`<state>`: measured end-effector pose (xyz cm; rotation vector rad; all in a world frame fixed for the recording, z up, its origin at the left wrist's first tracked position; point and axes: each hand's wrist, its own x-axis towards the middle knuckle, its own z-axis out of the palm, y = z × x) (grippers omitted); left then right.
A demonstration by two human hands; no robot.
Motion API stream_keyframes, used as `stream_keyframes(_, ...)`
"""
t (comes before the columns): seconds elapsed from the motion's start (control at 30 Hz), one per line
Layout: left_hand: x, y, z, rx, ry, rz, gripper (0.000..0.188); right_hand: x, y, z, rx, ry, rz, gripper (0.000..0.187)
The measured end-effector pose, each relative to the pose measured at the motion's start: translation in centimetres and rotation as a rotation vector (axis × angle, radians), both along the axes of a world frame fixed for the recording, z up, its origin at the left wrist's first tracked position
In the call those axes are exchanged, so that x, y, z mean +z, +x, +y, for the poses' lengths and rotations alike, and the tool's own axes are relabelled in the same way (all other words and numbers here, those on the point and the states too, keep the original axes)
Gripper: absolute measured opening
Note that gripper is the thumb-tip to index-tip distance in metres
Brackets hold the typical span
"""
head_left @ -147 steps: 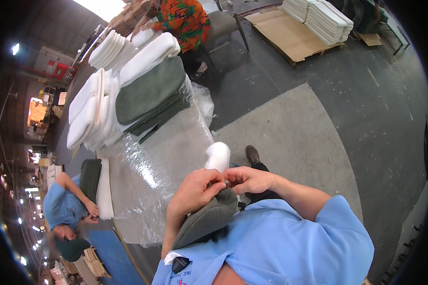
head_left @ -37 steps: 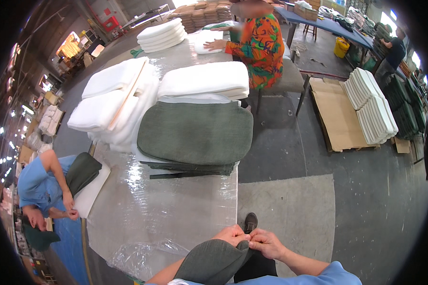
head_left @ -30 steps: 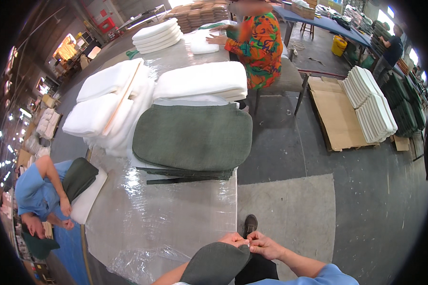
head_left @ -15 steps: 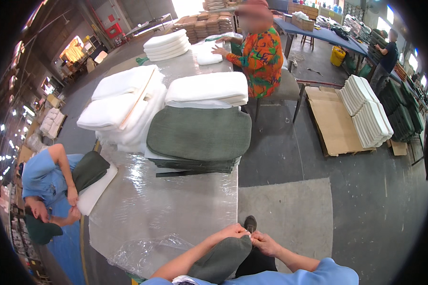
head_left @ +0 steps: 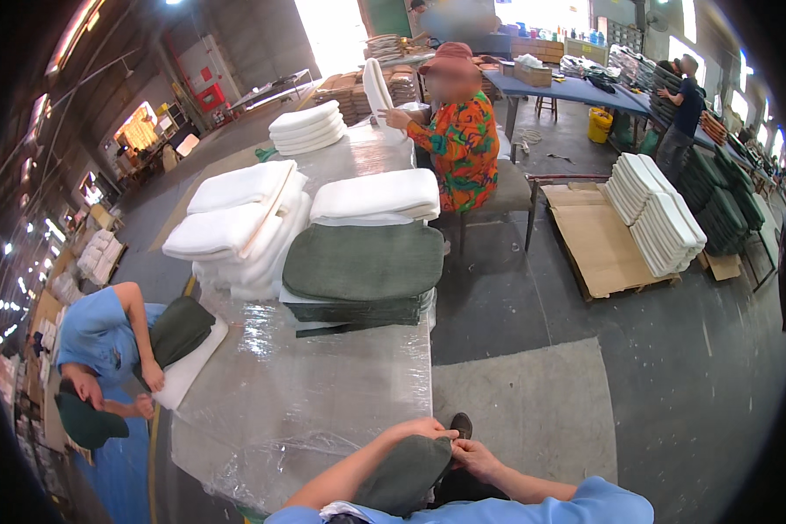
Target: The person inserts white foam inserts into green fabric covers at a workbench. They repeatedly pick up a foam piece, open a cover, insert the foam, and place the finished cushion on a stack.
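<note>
While both hands — left hand [head_left: 424, 429], right hand [head_left: 473, 454] — pinch one dark green cover [head_left: 406, 472], fingers clenched on its edge.

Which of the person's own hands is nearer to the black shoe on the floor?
The right hand, just below and beside the black shoe. The left hand lies farther left, on the dark green cover.

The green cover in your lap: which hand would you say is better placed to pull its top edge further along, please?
Probably the right hand: its fingers pinch the cover at its upper right corner, on the open floor side. The left hand lies flat across the top edge, seemingly just steadying it.
</note>
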<state>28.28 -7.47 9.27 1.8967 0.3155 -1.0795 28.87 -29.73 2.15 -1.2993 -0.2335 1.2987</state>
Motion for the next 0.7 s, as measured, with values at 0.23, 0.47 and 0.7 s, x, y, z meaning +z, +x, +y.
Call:
stream_keyframes(0.23,-2.4,0.2,-0.2,-0.174,-0.029,-0.328,0.051,-0.8,-4.4,1.4,-0.567,0.053,0.507,0.035)
stream_keyframes(0.47,-4.0,0.1,-0.8,-0.229,0.075,-0.521,0.051,0.8,-2.8,4.8,-0.714,-0.093,0.763,0.053)
stream_keyframes(0.7,-3.2,-0.1,-1.6,-0.130,0.023,-0.579,0.049,-2.3,-1.6,5.2,-0.829,-0.012,0.702,0.052)
